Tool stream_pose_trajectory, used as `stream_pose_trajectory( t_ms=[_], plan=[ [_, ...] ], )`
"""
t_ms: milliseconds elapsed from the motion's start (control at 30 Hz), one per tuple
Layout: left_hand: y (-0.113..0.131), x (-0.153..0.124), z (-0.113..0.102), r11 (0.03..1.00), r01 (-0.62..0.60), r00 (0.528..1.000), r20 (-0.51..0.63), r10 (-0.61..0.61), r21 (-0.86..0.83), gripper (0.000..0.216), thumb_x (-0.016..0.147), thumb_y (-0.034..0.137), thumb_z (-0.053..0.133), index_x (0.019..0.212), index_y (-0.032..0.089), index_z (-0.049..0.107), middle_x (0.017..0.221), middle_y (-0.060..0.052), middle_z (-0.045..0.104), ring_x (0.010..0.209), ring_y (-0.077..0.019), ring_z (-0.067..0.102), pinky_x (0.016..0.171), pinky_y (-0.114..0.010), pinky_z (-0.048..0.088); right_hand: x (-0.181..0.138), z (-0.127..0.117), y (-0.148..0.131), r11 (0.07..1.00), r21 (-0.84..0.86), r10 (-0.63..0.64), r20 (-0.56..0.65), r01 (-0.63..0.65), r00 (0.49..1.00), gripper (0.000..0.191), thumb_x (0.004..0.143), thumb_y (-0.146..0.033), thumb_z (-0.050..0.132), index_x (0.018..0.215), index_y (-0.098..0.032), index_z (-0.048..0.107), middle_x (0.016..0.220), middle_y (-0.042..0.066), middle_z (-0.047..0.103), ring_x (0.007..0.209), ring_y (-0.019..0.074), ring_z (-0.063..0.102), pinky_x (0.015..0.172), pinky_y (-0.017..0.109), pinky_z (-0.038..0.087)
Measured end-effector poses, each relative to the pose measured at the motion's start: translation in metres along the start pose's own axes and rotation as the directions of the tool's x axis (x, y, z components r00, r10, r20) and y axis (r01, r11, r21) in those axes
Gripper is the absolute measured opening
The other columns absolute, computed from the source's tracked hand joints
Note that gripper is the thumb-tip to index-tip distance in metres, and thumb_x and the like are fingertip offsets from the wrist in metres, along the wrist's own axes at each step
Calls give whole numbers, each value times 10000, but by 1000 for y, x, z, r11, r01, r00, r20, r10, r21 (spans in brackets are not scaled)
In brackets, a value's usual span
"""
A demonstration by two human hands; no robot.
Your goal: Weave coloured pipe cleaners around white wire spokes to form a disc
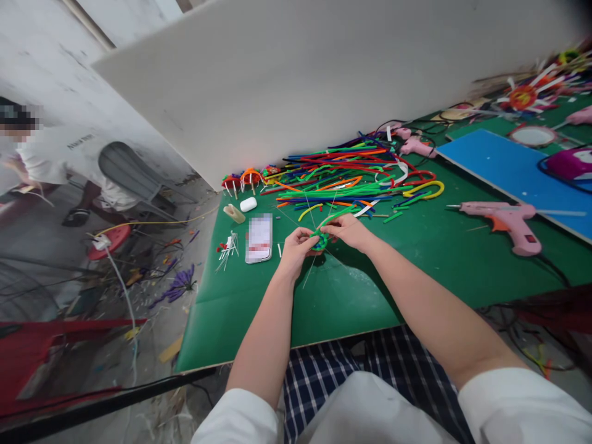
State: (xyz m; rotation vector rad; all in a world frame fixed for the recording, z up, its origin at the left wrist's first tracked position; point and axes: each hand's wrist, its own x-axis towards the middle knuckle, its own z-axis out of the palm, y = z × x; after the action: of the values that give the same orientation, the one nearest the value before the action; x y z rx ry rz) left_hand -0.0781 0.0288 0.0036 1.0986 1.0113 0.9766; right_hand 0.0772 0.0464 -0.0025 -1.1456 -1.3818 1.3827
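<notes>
- Green table (416,265): work surface; everything below lies on it or is held just above its near-middle.
- Pile of pipe cleaners (351,172): mixed colours, heaped just beyond the hands.
- Pink glue gun (504,219): lies on its side well to the right, nozzle toward the hands.
- Right hand (349,229): fingers curled closed, pinching the far-right edge of the woven piece.
- Left hand (296,246): fingers closed around the near-left edge of the same piece, thumb on top.
- Woven piece (319,240): small green-and-blue coil, held between both hands just above the table. Risks, as judged: a slackened pinch could let the winding spring loose; a hard tug could bend or pull out a spoke. Roughly round and held flat, so no clear long axis of its own.
- Thin white sticks (309,271): spokes radiating from the coil; the longest line runs from far-left to near-left, its lower tip pointing toward the person.
</notes>
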Motion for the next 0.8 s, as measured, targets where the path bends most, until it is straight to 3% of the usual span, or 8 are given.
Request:
stream_pose_trajectory(
  t_ms=[233,500,800],
  plan=[
    [1,-1,1,1000,19,1000,12,-19,-8,282,598,286,666,753,145,478,574,26,555,519,-94,554,499,-237,486,-1,0,-4,996,78,-42,-19,43,999,269,663,-412,569,642,-145,572,576,-9,539,502,74,463,452,207,429],
    [-1,0,-1,1000,20,1000,19,-20,-12,286,597,303,665,760,144,491,589,23,567,523,-100,562,514,-254,485,-1,-1,-3,984,176,-1,-2,2,1000,393,663,-526,528,605,-140,567,606,14,553,560,99,500,462,214,426],
    [-2,0,0,1000,18,1000,17,-18,6,283,602,299,663,781,139,513,606,14,574,538,-103,566,520,-254,487,-1,0,-2,988,152,8,5,-9,1000,398,650,-528,540,579,-137,562,573,8,537,551,96,497,470,215,424]
  ],
)
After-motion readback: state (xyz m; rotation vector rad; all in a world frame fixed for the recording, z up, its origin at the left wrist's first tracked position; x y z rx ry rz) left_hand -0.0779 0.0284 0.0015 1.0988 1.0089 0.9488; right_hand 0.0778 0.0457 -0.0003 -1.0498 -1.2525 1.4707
